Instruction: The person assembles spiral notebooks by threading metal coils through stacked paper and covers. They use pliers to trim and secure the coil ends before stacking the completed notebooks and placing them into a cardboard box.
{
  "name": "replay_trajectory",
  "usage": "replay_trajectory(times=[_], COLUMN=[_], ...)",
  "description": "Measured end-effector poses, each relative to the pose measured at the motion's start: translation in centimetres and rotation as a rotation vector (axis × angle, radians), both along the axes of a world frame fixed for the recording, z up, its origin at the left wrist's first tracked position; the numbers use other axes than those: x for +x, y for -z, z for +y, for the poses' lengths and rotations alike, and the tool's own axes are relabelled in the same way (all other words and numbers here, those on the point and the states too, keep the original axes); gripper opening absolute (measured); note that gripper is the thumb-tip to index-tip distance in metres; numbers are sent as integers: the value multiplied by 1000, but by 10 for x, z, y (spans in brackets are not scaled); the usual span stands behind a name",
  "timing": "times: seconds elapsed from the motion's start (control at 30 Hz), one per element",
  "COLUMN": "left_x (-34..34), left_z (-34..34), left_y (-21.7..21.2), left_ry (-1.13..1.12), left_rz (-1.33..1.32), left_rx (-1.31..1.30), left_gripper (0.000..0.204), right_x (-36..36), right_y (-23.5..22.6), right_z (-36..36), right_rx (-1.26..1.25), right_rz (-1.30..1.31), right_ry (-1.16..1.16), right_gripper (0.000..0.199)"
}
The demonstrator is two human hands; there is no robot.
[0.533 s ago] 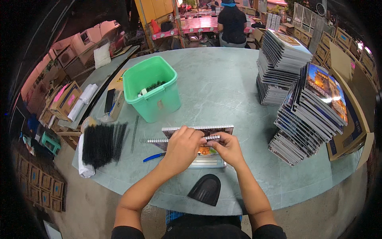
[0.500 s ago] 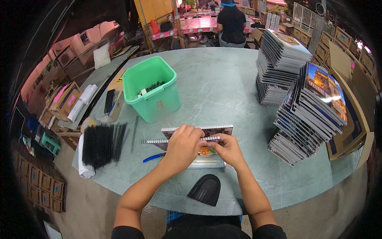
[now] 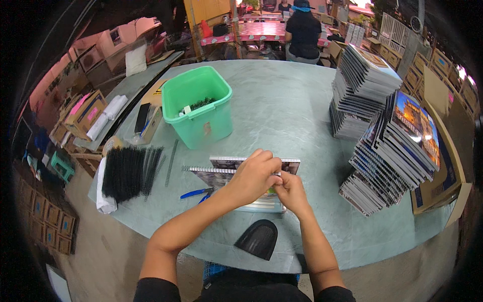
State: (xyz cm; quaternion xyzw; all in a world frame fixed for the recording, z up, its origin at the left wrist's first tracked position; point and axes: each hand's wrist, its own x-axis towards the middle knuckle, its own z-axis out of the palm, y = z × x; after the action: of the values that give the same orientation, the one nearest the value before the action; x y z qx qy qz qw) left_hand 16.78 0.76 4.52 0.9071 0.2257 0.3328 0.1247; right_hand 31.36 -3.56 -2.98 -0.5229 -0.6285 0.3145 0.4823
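Observation:
A notebook point(image 3: 215, 177) stands on its edge in front of me, a spiral coil point(image 3: 190, 168) running along its top and poking out past its left end. My left hand point(image 3: 257, 175) reaches over to the coil's right end, fingers pinched. Against it, my right hand point(image 3: 293, 192) pinches the same corner; the fingers hide the exact grip. Just behind stands a second notebook point(image 3: 226, 160) with a punched top edge. Blue-handled pliers point(image 3: 193, 193) lie left of the notebook, partly under my left forearm. A black, rounded wedge-shaped piece point(image 3: 259, 239) lies nearer me.
A green bin point(image 3: 204, 128) with dark coil scraps stands beyond my left hand. Black coils point(image 3: 123, 172) lie piled at left. Tall notebook stacks point(image 3: 392, 146) and an open carton point(image 3: 448, 166) occupy the right. A person point(image 3: 303, 35) is at a far table.
My left hand has slid right along the coil to its right end, meeting my right hand. More of the pliers shows. The view has shifted slightly.

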Motion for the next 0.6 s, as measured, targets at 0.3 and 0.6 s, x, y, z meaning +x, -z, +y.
replay_trajectory(times=[0.3, 0.6], left_x=[-157, -185], left_z=[-8, -5], left_y=[64, 142], left_ry=[-330, -651], left_rz=[497, 508], left_rx=[-241, -173], left_gripper=[41, 44], right_x=[3, -128], right_y=[-67, -71], right_z=[-19, 52], right_rx=[306, 294], right_rz=[-497, -637], right_ry=[3, -212], right_gripper=[27, 25])
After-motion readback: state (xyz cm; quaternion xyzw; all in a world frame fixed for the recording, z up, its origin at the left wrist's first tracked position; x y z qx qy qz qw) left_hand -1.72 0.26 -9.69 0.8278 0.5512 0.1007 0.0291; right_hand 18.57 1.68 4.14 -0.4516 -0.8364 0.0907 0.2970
